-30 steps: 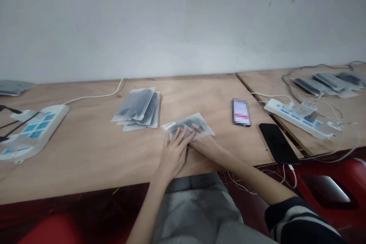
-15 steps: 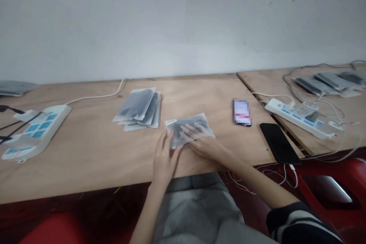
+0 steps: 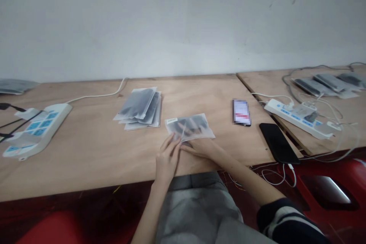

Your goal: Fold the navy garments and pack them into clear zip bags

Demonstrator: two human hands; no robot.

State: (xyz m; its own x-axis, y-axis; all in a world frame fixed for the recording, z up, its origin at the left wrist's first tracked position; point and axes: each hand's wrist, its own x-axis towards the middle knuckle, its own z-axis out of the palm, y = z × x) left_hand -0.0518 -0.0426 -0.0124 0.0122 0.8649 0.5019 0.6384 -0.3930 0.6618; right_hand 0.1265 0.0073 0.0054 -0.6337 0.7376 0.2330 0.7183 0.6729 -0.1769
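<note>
One frosted pouch (image 3: 191,126) lies flat on the plywood table (image 3: 94,152), just in front of me and near its front edge. It is a thin, rectangular sleeve of cloudy plastic with a small white label at its left corner. There is something dark and flat inside it, too blurred to name.

My left hand (image 3: 166,159) has thumb and forefinger pressed together on the pouch's near left edge, with the other fingers loosely curled behind. My right hand (image 3: 201,148) lies flat on the wood and its fingers pass beneath the near edge. I cannot tell whether they are inside the pouch or only under it, nor whether they are spread.

Just to the left is one fanned stack of pouches (image 3: 140,108) made of the same cloudy plastic with dark contents. It holds several layers, but I cannot count them exactly.

To the right lie two phones, both flat slabs. One is a phone with a lit screen (image 3: 241,112) and the other a black phone (image 3: 278,143) at the table edge, with a white cable at its near end.

There are two white power strips. The left power strip (image 3: 36,130) has blue sockets, and the right power strip (image 3: 297,117) sits on a second plywood top among looping white cords. Beyond it lie more grey pouches (image 3: 328,82).
</note>
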